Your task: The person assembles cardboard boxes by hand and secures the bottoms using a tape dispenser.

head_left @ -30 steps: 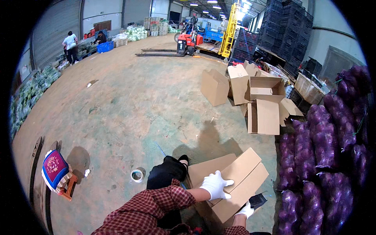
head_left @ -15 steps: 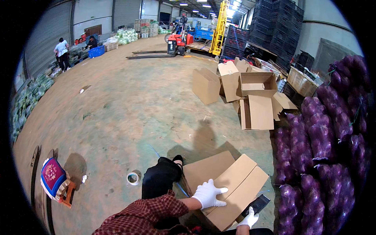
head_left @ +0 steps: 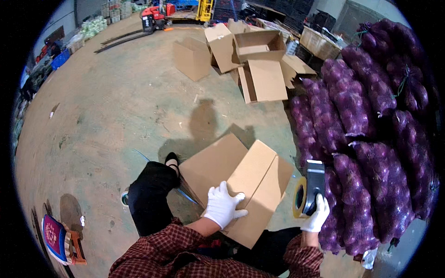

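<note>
A brown cardboard box (head_left: 252,173) lies in front of me, with a seam running along its upper face. My left hand (head_left: 223,207), in a white glove, rests on that face with its fingers spread. To the right of the box, my right hand (head_left: 316,216), also gloved, grips a black tape dispenser (head_left: 315,178) and holds it raised. A roll of yellowish tape (head_left: 299,197) sits on the dispenser's left side. Another broad cardboard panel (head_left: 211,164) extends on the box's far left; whether it belongs to the same box I cannot tell.
Purple net sacks of onions (head_left: 357,185) are stacked close on my right. Several open cardboard boxes (head_left: 264,81) lie farther ahead. A low stool (head_left: 58,238) with a patterned cushion stands at left. A red pallet jack (head_left: 150,21) is at the back.
My right hand has lifted the tape dispenser from low beside the box to above its right side. My left hand stays on the box. The view has tilted down and turned right.
</note>
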Available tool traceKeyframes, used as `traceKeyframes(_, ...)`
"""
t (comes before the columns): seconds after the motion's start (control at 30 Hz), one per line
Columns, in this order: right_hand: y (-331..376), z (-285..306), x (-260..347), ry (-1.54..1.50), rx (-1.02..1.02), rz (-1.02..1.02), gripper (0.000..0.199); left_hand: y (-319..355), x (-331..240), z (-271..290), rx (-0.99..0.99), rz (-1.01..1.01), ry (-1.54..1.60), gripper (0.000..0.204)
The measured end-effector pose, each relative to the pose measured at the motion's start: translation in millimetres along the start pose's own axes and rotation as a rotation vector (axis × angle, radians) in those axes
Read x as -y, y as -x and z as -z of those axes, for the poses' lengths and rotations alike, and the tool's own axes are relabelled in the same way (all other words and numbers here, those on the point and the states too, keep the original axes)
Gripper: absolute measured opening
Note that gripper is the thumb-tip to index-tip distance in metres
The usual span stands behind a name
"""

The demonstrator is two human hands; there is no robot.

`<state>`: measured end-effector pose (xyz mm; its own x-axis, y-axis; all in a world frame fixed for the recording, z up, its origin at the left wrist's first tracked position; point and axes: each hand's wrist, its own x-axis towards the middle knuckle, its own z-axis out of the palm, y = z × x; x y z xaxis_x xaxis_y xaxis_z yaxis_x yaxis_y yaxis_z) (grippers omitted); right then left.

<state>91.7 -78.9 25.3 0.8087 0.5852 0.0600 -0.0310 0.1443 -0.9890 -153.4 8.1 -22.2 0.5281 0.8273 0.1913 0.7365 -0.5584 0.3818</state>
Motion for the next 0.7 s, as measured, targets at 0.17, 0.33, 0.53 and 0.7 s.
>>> traceKeyframes(0.17,-24.0,-2.6,1.8,0.014,0.165,-0.090,0.018,-2.6,-6.2,-5.9,-0.067,-0.034,0.013,0.037)
traceKeyframes(0.33,-29.2,-43.0,-5.5,0.009,0.483,-0.294,0.019,2.0,4.9,-0.8,-0.016,-0.033,0.051,0.042)
traceKeyframes(0.53,-34.7,-69.0,-8.7,0.123,0.596,-0.320,0.017,2.0,3.5,2.9,0.018,-0.031,0.099,0.046)
traceKeyframes(0.7,-38.5,-72.1,-13.8,0.173,0.656,-0.310,0.018,1.0,3.7,4.0,0.059,-0.014,0.130,0.047)
